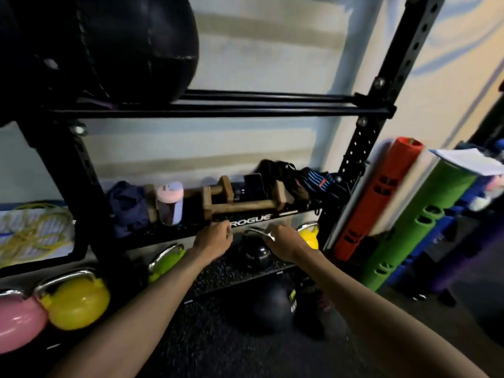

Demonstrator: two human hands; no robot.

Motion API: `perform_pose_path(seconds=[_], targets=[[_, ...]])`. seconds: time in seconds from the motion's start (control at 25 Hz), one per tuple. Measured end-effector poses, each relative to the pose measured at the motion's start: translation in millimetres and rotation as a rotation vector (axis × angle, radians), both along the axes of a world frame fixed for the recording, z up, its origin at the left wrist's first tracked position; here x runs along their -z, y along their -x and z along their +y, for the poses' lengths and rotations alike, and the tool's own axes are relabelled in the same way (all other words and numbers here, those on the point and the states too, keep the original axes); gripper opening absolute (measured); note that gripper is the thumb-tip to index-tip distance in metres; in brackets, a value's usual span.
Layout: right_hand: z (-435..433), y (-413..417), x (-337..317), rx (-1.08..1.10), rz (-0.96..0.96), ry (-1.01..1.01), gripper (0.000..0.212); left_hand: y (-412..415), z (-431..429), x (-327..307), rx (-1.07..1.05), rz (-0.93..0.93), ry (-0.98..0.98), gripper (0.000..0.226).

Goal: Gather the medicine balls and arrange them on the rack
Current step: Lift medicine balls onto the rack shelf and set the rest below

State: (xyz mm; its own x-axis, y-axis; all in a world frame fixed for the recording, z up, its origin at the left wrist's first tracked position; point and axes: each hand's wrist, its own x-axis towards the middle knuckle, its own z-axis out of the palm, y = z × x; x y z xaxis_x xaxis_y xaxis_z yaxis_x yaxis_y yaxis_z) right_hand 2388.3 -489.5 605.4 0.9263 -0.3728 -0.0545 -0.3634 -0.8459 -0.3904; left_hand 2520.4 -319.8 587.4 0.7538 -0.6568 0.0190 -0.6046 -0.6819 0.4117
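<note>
Head camera: black rubber medicine ball [268,304] sat on the floor beneath the black steel rack [362,137], probably heavy and smooth, wanting both palms underneath. The right hand [285,241] wrapped the handle of a black kettlebell [253,253]; the left hand [215,237] curled, grip unclear.

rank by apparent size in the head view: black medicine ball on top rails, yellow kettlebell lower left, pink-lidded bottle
1. black medicine ball
2. yellow kettlebell
3. pink-lidded bottle
The kettlebell is nearer the camera, so its lead is unsure.

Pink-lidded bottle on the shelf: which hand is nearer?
Left. The left hand is just below and right of the bottle; the right hand, holding the black kettlebell, is farther right.
</note>
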Motion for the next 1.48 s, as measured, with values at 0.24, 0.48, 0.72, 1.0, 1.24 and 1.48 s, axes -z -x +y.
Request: perform_pose_path(seconds=[0.24, 0.48, 0.72, 1.0, 1.24, 1.48], targets=[[-71.8, 55.6, 87.8, 0.083, 0.207, -0.159, 0.026, 49.6, -78.8, 99.4, 0.19, 0.216, -0.306, 0.018], [-164.7, 80.9, 193.2, 0.072, 0.46, -0.287, 0.03, 72.5, -153.5, 193.6, 0.233, 0.489, -0.575, 0.031], [-244.3, 81.5, 303.1, 0.112, 0.591, -0.481, 0.031, 89.4, -232.6, 296.6, 0.063, 0.71, -0.539, 0.025], [-305.9, 57.1, 489.5, 0.387, 0.68, -0.678, 0.03, 78.0, -275.8, 482.0, -0.22, 0.93, -0.398, 0.031], [-333.0, -3.8, 653.7, 0.761, 0.649, -1.029, 0.041, 35.7, -300.8, 635.2, -0.605, 0.777, -0.205, 0.065], [-338.1, -41.9, 724.3, 0.777, 0.359, -0.994, 0.069, -14.5, -321.5, 692.9, -0.863, 0.792, 0.136, 0.104]])
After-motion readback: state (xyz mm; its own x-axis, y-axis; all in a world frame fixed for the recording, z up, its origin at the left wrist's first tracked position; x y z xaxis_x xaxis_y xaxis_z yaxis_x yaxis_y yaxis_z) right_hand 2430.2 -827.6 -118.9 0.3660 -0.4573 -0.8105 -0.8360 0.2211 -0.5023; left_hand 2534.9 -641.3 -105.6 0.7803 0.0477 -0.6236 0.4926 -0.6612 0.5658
